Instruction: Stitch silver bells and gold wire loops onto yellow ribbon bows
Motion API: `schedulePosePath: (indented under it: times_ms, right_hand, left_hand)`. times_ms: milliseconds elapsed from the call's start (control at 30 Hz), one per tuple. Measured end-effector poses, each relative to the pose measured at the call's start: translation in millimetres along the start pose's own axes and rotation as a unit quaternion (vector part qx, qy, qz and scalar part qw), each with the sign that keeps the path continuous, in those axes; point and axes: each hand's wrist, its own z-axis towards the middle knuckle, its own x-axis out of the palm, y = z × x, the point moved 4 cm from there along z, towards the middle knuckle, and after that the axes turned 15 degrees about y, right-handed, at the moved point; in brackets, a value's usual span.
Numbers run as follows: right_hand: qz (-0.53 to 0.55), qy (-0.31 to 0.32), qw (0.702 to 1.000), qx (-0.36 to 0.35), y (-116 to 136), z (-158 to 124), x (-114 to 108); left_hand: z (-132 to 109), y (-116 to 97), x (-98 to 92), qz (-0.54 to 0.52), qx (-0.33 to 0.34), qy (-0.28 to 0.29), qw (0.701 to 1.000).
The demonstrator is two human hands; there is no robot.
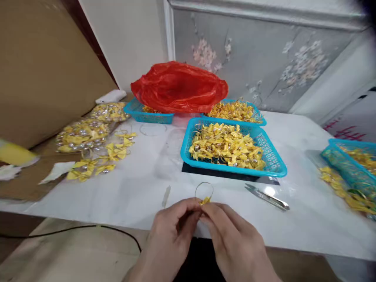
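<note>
My left hand (173,227) and my right hand (229,231) meet at the table's front edge, fingers pinched together on a thin wire ring (203,188) with a small yellow folded piece (205,201) on it. The ring stands up just above my fingertips. Straight beyond them sits a blue basket (273,156) heaped with yellow folded pieces and small silver beads.
Metal snips (267,197) lie right of my hands. Two more blue baskets (147,115) (258,117) and a red plastic bag (179,86) stand at the back. Another basket (343,164) is at the far right. Finished yellow rings (96,156) and bagged ones (82,135) lie left.
</note>
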Motion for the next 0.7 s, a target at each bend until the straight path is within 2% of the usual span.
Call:
schedulePosePath:
  times_ms: [167, 267, 400, 500, 700]
  right_hand:
    - [-0.017, -0.025, 0.999, 0.023, 2, -1, 8]
    - [-0.007, -0.037, 0.999, 0.012, 1, 1, 1]
    - [0.060, -0.047, 0.997, 0.020, -7, 5, -12]
    - [0.085, -0.048, 0.994, 0.044, -14, 6, -15]
    - [0.060, -0.081, 0.992, 0.077, -22, 6, -15]
  left_hand:
    - [-5, 4, 4.4, 0.018, 0.010, -0.005, 1.000]
    - [-4, 1, 4.5, -0.021, -0.022, 0.010, 0.999]
    - [-4, -4, 4.6, -0.100, -0.076, 0.034, 0.992]
    - [-5, -6, 4.8, -0.124, -0.081, 0.037, 0.988]
    - [-7, 0, 4.8, -0.141, -0.098, 0.018, 0.985]
